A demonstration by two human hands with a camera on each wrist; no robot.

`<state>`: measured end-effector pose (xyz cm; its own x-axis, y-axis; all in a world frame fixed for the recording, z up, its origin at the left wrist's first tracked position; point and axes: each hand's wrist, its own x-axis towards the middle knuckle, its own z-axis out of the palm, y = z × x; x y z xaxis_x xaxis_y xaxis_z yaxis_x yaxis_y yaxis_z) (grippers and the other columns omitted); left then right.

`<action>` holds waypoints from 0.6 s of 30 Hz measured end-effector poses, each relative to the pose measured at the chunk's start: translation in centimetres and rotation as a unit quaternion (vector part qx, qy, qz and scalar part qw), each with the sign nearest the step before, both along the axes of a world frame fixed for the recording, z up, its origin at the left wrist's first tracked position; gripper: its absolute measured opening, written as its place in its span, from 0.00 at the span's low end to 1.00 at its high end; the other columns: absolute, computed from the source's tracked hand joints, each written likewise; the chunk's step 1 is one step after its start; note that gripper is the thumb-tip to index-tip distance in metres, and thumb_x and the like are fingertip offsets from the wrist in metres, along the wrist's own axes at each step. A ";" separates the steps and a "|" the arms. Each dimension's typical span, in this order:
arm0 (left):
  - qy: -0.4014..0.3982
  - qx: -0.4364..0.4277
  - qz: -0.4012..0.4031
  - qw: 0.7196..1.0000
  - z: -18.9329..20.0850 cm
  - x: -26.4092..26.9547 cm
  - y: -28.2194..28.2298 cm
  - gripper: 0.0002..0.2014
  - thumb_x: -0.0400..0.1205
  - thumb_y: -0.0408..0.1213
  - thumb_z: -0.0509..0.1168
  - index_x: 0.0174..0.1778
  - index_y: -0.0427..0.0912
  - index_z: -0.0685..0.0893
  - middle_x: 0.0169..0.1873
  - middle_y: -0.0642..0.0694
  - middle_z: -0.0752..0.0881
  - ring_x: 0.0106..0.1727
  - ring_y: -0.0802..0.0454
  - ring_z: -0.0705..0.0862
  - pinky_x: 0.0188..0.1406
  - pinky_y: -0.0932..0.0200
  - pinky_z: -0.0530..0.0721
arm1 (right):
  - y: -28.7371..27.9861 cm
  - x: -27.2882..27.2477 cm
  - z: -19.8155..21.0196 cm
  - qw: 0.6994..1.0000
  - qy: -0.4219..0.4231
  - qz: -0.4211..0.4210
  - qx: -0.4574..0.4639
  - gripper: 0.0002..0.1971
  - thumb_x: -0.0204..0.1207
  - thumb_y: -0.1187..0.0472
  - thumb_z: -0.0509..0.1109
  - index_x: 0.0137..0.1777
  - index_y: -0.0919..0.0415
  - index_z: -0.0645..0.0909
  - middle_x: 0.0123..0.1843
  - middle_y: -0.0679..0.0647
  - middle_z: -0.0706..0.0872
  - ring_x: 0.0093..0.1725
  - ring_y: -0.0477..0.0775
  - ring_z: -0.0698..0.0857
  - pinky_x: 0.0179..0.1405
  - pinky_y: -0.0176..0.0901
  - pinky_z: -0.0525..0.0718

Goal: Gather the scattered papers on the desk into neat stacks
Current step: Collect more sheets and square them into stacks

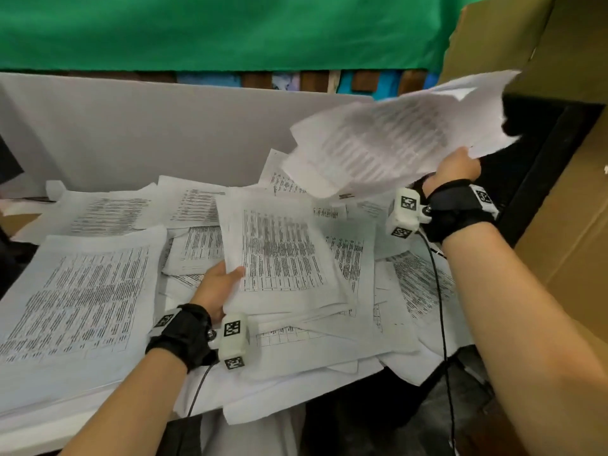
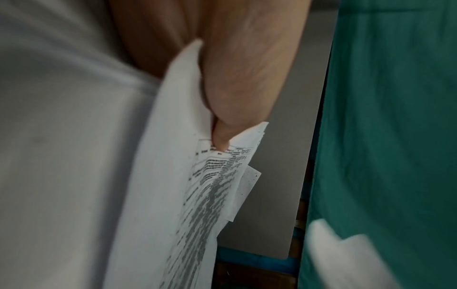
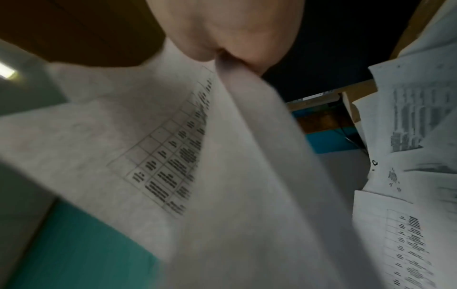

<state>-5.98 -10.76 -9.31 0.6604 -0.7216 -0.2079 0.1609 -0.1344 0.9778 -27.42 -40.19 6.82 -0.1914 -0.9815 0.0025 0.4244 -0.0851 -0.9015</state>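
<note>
Printed white sheets lie scattered across the desk [image 1: 108, 146]. My left hand [image 1: 219, 284] grips the lower left corner of a thin bundle of papers [image 1: 279, 255] at the middle, thumb on top; the left wrist view shows the thumb [image 2: 222, 135] pressing on that bundle [image 2: 205, 187]. My right hand [image 1: 459, 169] holds a few sheets [image 1: 394, 139] lifted in the air at the right, blurred. In the right wrist view the fingers [image 3: 237, 39] pinch the edge of those raised sheets [image 3: 173, 152]. A squarer stack of papers [image 1: 75, 291] sits at the front left.
Brown cardboard boxes [image 1: 566, 258] stand close on the right, with a dark gap beside them. A green cloth [image 1: 214, 31] hangs behind the desk. Some sheets overhang the front edge [image 1: 296, 403]. Cables run from both wrist cameras.
</note>
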 end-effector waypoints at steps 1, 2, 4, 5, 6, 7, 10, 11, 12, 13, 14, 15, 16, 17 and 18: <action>-0.011 0.006 -0.001 1.000 0.0 0.1 0.0 0.12 0.87 0.33 0.57 0.66 0.40 0.77 0.44 0.48 0.86 0.40 0.55 0.84 0.21 0.71 0.81 | 0.1 0.3 -0.1 0.998 0.056 0.024 -0.004 0.21 0.88 0.59 0.55 0.77 0.67 0.71 0.74 0.64 0.79 0.72 0.65 0.81 0.63 0.50 0.83; -0.015 0.015 -0.007 1.000 0.1 -0.1 0.1 0.12 0.88 0.35 0.58 0.65 0.41 0.77 0.43 0.49 0.85 0.40 0.55 0.84 0.21 0.72 0.81 | 0.8 0.6 -0.2 0.993 0.105 0.055 -0.012 0.21 0.88 0.59 0.55 0.77 0.69 0.71 0.75 0.64 0.79 0.72 0.64 0.80 0.63 0.49 0.82; -0.037 0.029 -0.003 0.999 0.2 0.0 0.0 0.13 0.87 0.42 0.58 0.66 0.44 0.76 0.49 0.50 0.84 0.45 0.55 0.83 0.34 0.70 0.83 | 1.7 2.2 -1.3 0.972 0.206 0.113 -0.009 0.21 0.87 0.59 0.57 0.75 0.71 0.73 0.71 0.65 0.81 0.69 0.63 0.82 0.61 0.48 0.81; -0.058 0.042 0.005 0.997 0.3 0.0 0.0 0.16 0.86 0.48 0.58 0.67 0.45 0.76 0.56 0.51 0.83 0.53 0.54 0.83 0.48 0.65 0.82 | 2.0 3.1 -2.1 0.958 0.256 0.131 -0.011 0.21 0.86 0.59 0.59 0.74 0.71 0.74 0.66 0.64 0.83 0.64 0.62 0.84 0.58 0.48 0.81; -0.076 0.057 0.004 0.995 0.3 0.2 -0.1 0.26 0.83 0.55 0.59 0.71 0.42 0.75 0.63 0.51 0.80 0.62 0.50 0.81 0.63 0.58 0.78 | 2.4 4.0 -2.9 0.945 0.285 0.161 -0.016 0.20 0.85 0.60 0.60 0.72 0.71 0.76 0.61 0.61 0.84 0.57 0.60 0.84 0.55 0.47 0.82; -0.093 0.069 -0.003 0.993 0.3 0.4 -0.1 0.32 0.81 0.59 0.58 0.73 0.38 0.74 0.69 0.47 0.78 0.69 0.46 0.77 0.71 0.51 0.73 | 2.3 4.9 -4.2 0.936 0.295 0.192 -0.019 0.18 0.84 0.62 0.62 0.70 0.70 0.78 0.62 0.60 0.85 0.53 0.59 0.85 0.54 0.47 0.83; -0.108 0.073 0.002 0.991 0.6 0.3 -0.1 0.26 0.88 0.51 0.52 0.73 0.35 0.75 0.70 0.39 0.78 0.71 0.42 0.76 0.70 0.52 0.70 | 1.6 7.4 -7.7 0.891 0.362 0.273 -0.012 0.16 0.84 0.62 0.64 0.66 0.69 0.81 0.65 0.65 0.85 0.61 0.67 0.85 0.65 0.59 0.84; -0.100 0.056 0.007 0.993 0.5 0.5 -0.1 0.25 0.88 0.50 0.52 0.73 0.36 0.75 0.72 0.40 0.78 0.72 0.44 0.75 0.70 0.54 0.69 | 1.2 8.1 -8.9 0.882 0.376 0.285 0.002 0.16 0.83 0.61 0.64 0.66 0.69 0.81 0.66 0.66 0.85 0.63 0.68 0.85 0.67 0.62 0.83; -0.084 0.047 0.007 0.995 0.7 0.2 0.0 0.26 0.87 0.52 0.54 0.75 0.38 0.73 0.74 0.43 0.75 0.74 0.46 0.73 0.74 0.54 0.66 | 1.1 8.6 -9.8 0.877 0.379 0.297 0.014 0.17 0.83 0.60 0.64 0.67 0.68 0.81 0.67 0.65 0.85 0.65 0.68 0.84 0.68 0.63 0.82; -0.078 0.033 0.006 0.996 0.4 0.3 0.0 0.29 0.85 0.55 0.55 0.78 0.41 0.70 0.75 0.47 0.73 0.76 0.48 0.70 0.77 0.52 0.64 | 0.6 9.4 -10.9 0.877 0.371 0.305 0.018 0.18 0.83 0.61 0.64 0.68 0.69 0.80 0.69 0.65 0.84 0.67 0.69 0.83 0.69 0.64 0.81; -0.075 0.033 -0.003 0.997 0.6 0.0 0.2 0.32 0.83 0.59 0.57 0.79 0.43 0.69 0.76 0.50 0.72 0.77 0.50 0.69 0.78 0.50 0.64 | 1.3 9.8 -11.3 0.879 0.353 0.320 0.032 0.18 0.84 0.61 0.64 0.71 0.69 0.78 0.70 0.65 0.83 0.68 0.69 0.82 0.70 0.64 0.80; -0.073 0.030 -0.012 0.997 0.2 0.2 0.2 0.34 0.81 0.61 0.59 0.80 0.46 0.68 0.75 0.53 0.72 0.77 0.51 0.69 0.77 0.49 0.64 | 2.2 10.1 -11.5 0.880 0.320 0.345 0.059 0.19 0.85 0.62 0.64 0.73 0.70 0.76 0.71 0.66 0.83 0.69 0.69 0.82 0.70 0.65 0.80; -0.065 0.035 -0.020 0.997 -0.1 0.3 0.1 0.34 0.79 0.60 0.63 0.79 0.47 0.69 0.75 0.54 0.72 0.76 0.51 0.70 0.77 0.47 0.65 | 3.6 10.2 -11.1 0.873 0.297 0.377 0.093 0.19 0.86 0.62 0.64 0.73 0.70 0.75 0.70 0.66 0.83 0.68 0.68 0.83 0.67 0.66 0.81; -0.060 0.033 -0.029 0.997 -0.5 0.7 -0.1 0.32 0.79 0.55 0.65 0.77 0.46 0.71 0.74 0.51 0.75 0.74 0.50 0.74 0.77 0.46 0.67 | 4.9 10.1 -10.8 0.854 0.288 0.417 0.116 0.18 0.86 0.61 0.65 0.72 0.69 0.76 0.67 0.66 0.85 0.65 0.68 0.85 0.62 0.64 0.85; -0.055 0.024 -0.031 0.998 -0.3 0.6 -0.1 0.28 0.81 0.47 0.65 0.77 0.44 0.71 0.73 0.48 0.78 0.71 0.49 0.77 0.76 0.44 0.69 | 6.0 9.6 -10.3 0.830 0.286 0.461 0.130 0.16 0.85 0.61 0.66 0.69 0.67 0.78 0.63 0.65 0.87 0.60 0.66 0.87 0.54 0.61 0.89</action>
